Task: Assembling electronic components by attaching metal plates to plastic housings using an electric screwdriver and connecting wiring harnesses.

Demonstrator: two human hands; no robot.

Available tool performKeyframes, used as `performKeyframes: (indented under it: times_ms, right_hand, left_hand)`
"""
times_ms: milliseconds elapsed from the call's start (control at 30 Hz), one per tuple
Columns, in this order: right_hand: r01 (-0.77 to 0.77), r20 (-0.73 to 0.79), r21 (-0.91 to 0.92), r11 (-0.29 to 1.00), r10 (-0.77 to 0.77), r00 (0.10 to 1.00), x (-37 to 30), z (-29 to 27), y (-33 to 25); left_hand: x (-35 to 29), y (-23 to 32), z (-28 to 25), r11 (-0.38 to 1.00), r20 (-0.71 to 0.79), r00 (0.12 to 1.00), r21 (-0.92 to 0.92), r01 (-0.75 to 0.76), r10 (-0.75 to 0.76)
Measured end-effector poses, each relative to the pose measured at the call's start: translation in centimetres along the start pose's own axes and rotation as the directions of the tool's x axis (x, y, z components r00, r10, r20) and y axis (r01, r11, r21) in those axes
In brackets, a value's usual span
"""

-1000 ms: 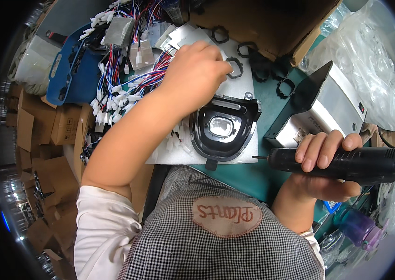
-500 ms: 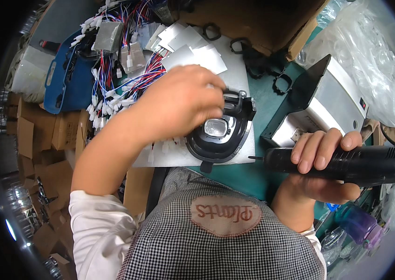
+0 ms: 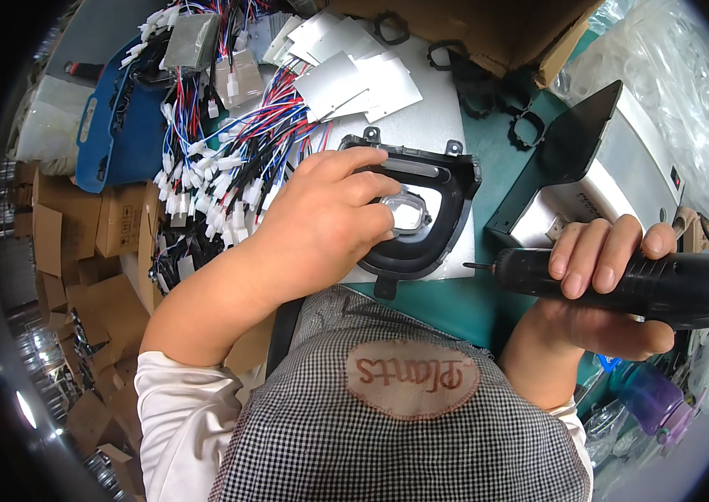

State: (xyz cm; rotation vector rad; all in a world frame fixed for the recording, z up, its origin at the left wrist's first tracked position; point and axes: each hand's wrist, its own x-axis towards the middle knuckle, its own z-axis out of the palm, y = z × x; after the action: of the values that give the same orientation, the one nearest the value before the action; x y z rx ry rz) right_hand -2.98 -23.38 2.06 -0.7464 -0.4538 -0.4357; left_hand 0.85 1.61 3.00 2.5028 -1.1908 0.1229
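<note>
A black, rounded lamp housing [image 3: 458,219] lies on a pale board [image 3: 461,259], with screw tabs along its far edge. A small clear oval lens [image 3: 409,214] sits in its middle, on a shiny plate. My left hand [image 3: 339,203] lies over the housing's left side, fingers bent. Its index finger reaches the far rim, and the other fingertips are at the lens's left edge, hiding part of it. In my right hand [image 3: 593,280] is a black electric screwdriver [image 3: 679,289], held level. Its thin bit points left, just right of the housing and apart from it.
Bundled wires with white connectors [image 3: 229,180] and several silver plates [image 3: 338,84] lie left and beyond. Black rings [image 3: 526,130] lie near a cardboard box [image 3: 455,29]. A silver metal box [image 3: 622,184] stands at right, before clear plastic bags [image 3: 673,92]. A blue bin [image 3: 95,146] stands left.
My left hand has come nearer from the housing's far edge to its left side and the lens. The view has shifted slightly. My right hand still holds the screwdriver beside the housing.
</note>
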Motion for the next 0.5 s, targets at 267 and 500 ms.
performKeyframes:
  times_ms: [267, 500]
  right_hand:
    - [0.005, -0.002, 0.011, 1.0, -0.005, 1.0, -0.1, 0.3, 0.0]
    - [0.004, 0.007, 0.006, 1.0, -0.004, 1.0, -0.3, 0.2, -0.1]
  left_hand:
    - [-0.5, -0.4, 0.1, 0.999, 0.0, 0.999, -0.031, 0.033, -0.033]
    - [0.5, -1.7, -3.1, 0.996, -0.037, 0.998, 0.074, 0.051, -0.048]
